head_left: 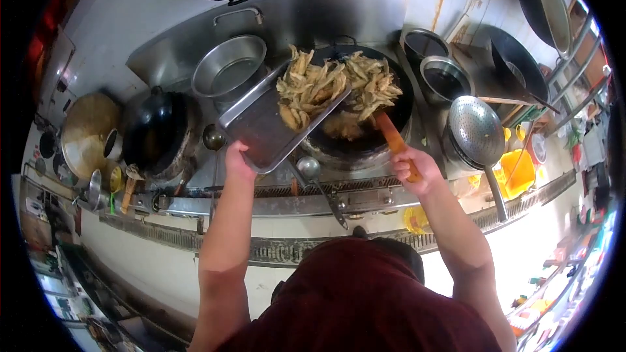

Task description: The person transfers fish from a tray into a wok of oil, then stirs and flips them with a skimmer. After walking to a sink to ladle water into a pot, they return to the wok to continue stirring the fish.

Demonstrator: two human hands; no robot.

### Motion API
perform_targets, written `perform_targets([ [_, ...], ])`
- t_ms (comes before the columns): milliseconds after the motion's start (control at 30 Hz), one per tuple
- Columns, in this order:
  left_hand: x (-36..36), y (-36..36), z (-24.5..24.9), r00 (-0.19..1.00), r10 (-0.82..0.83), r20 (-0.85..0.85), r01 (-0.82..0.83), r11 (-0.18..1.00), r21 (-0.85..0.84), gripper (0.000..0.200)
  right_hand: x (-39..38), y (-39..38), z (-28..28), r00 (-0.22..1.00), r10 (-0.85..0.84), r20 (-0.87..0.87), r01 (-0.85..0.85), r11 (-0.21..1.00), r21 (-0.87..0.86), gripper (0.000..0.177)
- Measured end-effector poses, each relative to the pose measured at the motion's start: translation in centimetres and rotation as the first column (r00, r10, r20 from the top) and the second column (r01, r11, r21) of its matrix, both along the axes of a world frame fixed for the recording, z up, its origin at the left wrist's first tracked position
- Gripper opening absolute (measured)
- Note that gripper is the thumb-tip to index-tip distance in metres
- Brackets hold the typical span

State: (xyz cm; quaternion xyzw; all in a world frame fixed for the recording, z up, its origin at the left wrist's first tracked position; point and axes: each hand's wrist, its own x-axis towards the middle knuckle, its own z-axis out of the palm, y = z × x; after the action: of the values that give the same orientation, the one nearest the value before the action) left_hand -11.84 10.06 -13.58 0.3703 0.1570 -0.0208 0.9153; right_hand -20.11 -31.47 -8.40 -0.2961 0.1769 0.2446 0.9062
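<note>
My left hand (pixel 240 160) is closed on the near left corner of a rectangular metal tray (pixel 251 135). Golden fried pieces, which look like small fish (pixel 306 88), are heaped at the tray's far end, above the left side of a large black wok (pixel 405 81). My right hand (pixel 418 171) grips the flat wooden handle (pixel 389 133) of a tool that reaches into the wok. More fried pieces (pixel 373 85) cover the tool's head, so its shape is hidden. Dark oil with a browned patch (pixel 343 125) shows below them.
Left of the tray stand a steel basin (pixel 231 65) and a second black wok (pixel 156 132). Ladles (pixel 309 168) lie along the stove's front. To the right are pots (pixel 446 79), a perforated strainer (pixel 479 132) with its handle jutting forward, and a yellow container (pixel 516 173).
</note>
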Motion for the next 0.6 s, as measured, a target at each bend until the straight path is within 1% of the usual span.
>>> perform_targets([
  [33, -1.4, -0.5, 1.5, 1.000, 0.002, 0.000, -0.002, 1.000, -0.003, 0.052, -0.2, -0.2, 0.2, 1.000, -0.005, -0.010, 0.005, 1.000, 0.004, 0.029],
  [67, -3.6, -1.6, 4.6, 1.000, 0.025, -0.002, -0.025, 1.000, -0.008, 0.053, -0.3, -0.5, 0.3, 1.000, -0.010, -0.018, 0.010, 1.000, 0.006, 0.030],
  [100, -4.6, -2.2, 6.3, 0.999, 0.048, 0.001, -0.048, 0.999, -0.013, 0.053, -0.2, -0.8, 0.4, 1.000, -0.008, -0.013, 0.008, 1.000, 0.003, 0.030],
  [133, -3.6, -1.8, 5.1, 0.999, 0.047, 0.005, -0.047, 0.999, -0.013, 0.053, -0.1, -1.1, 0.3, 0.999, -0.012, -0.031, 0.012, 1.000, 0.002, 0.031],
  [200, -2.2, -0.3, 1.2, 0.998, -0.001, 0.059, 0.004, 0.998, -0.057, 0.051, -0.7, -0.9, -0.4, 0.997, -0.013, -0.072, 0.013, 1.000, 0.003, 0.031],
  [233, -2.2, -2.8, 2.8, 0.995, 0.102, -0.005, -0.101, 0.991, 0.090, 0.051, -0.4, -1.0, -0.6, 0.997, -0.010, -0.076, 0.012, 1.000, 0.022, 0.030],
  [267, -1.3, -3.2, 2.5, 0.995, 0.104, -0.006, -0.103, 0.991, 0.081, 0.051, -0.1, -1.0, -0.6, 0.997, -0.008, -0.074, 0.011, 0.999, 0.038, 0.029],
  [333, 0.1, -3.6, 1.5, 0.999, 0.042, -0.017, -0.043, 0.997, -0.067, 0.049, -0.1, -0.9, -0.4, 0.996, -0.029, -0.084, 0.030, 1.000, 0.009, 0.028],
  [367, 0.1, -3.0, 1.2, 1.000, 0.031, 0.004, -0.030, 0.995, -0.096, 0.048, 0.0, -0.9, -0.3, 0.994, -0.050, -0.097, 0.049, 0.999, -0.012, 0.026],
  [400, -0.3, -2.8, 1.8, 0.999, 0.033, 0.006, -0.032, 0.995, -0.097, 0.048, 0.0, -1.0, 0.0, 0.994, -0.048, -0.095, 0.047, 0.999, -0.013, 0.026],
  [467, -1.8, -2.4, 3.9, 0.994, 0.013, 0.106, 0.006, 0.984, -0.176, 0.051, -0.3, -0.9, 0.3, 0.998, -0.027, -0.056, 0.026, 0.999, -0.023, 0.024],
  [500, -2.0, -2.3, 4.1, 0.990, 0.015, 0.137, 0.008, 0.987, -0.163, 0.056, -0.5, -0.8, 0.2, 0.997, -0.028, -0.068, 0.026, 0.999, -0.025, 0.024],
  [533, -2.1, -1.8, 3.8, 0.991, 0.013, 0.131, 0.009, 0.986, -0.167, 0.056, -0.4, -0.7, 0.2, 0.997, -0.041, -0.062, 0.038, 0.998, -0.044, 0.024],
  [600, -1.8, -0.4, 3.2, 0.993, 0.115, -0.020, -0.115, 0.993, -0.018, 0.055, -0.1, -1.0, 0.6, 0.997, -0.058, -0.046, 0.055, 0.996, -0.069, 0.025],
])
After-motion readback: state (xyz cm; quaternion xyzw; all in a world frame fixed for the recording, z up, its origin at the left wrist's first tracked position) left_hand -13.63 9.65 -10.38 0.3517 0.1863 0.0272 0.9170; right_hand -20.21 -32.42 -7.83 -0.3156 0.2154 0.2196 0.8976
